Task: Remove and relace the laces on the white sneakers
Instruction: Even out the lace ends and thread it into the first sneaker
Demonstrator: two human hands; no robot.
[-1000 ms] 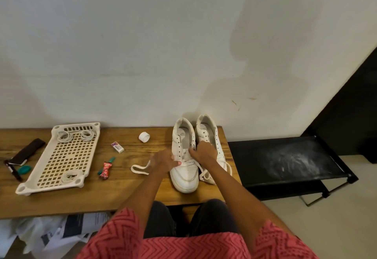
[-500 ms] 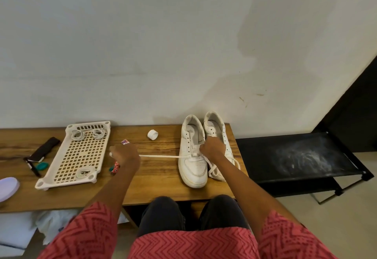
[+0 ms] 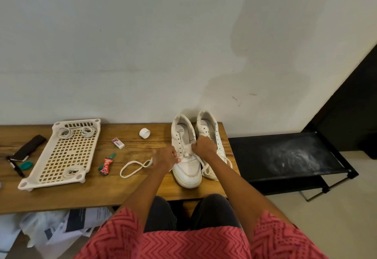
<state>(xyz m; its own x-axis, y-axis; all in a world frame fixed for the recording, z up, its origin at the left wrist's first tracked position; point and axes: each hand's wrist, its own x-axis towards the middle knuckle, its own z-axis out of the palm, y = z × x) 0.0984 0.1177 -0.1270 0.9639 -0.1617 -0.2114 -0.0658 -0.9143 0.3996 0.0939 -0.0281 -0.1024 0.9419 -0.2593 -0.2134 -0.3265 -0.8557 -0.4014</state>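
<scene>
My left hand [image 3: 166, 157] pinches the lace [image 3: 134, 167], which trails toward nine o'clock; my right hand [image 3: 204, 146] grips the left sneaker [image 3: 186, 156] at three o'clock, its toe pointing toward me.

bare wood [image 3: 130, 187] before basket [image 3: 61, 154], lace loop [image 3: 134, 167] beside sneaker [image 3: 186, 156]

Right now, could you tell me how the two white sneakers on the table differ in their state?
The left sneaker has bare upper eyelets, its lace trailing loose across the table; both hands work on it. The right sneaker is partly hidden behind the right hand, a lace loose by its toe. Both are white, side by side, toes towards the person.
</scene>
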